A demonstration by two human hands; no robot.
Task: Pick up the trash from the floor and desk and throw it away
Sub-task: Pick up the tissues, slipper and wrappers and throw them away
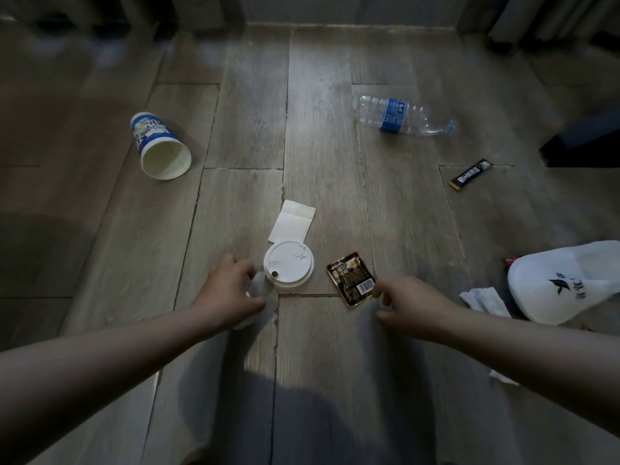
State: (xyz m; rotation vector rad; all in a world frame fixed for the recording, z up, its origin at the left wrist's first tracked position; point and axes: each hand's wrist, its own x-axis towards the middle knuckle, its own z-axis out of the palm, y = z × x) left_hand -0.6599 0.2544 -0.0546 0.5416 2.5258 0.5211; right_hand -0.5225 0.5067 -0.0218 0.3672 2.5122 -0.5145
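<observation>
Litter on a wooden floor [322, 129], seen from above. The left hand [231, 290] curls its fingers round a pale, blurred scrap [265, 298], just beside the white lid [288, 266]. The right hand [412, 303] has curled fingertips [380, 289] at the near right corner of the brown wrapper [350, 278], which lies flat; whether they grip it cannot be told. A folded napkin [292, 223] touches the lid's far side. Towards the floor's far edge lie a paper cup [159, 146] and a plastic bottle [399, 115].
</observation>
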